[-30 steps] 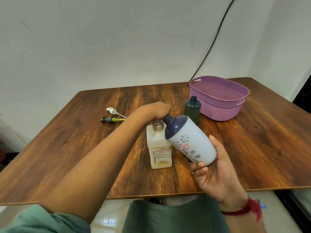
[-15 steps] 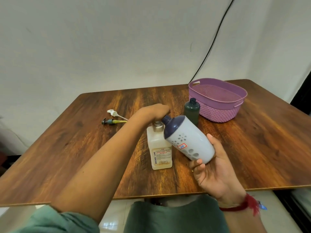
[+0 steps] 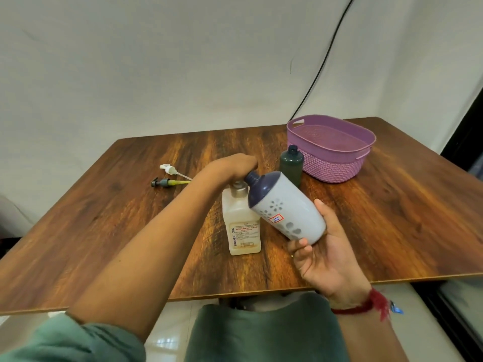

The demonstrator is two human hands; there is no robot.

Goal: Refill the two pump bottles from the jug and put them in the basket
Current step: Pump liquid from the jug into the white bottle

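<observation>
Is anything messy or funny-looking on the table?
No spill shows. The white pump and dark pump lie loose on the table, off their bottles. The green bottle stands with no pump. The right hand holds the white bottle tilted, also pumpless. The left hand grips the jug at its top.

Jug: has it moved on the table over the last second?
No. The jug keeps its spot relative to the green bottle and the basket; only the camera view shifted.

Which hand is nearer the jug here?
Left. The left hand grips the top of the jug from above; the right hand is off to the jug's right, holding the tilted white bottle.
</observation>
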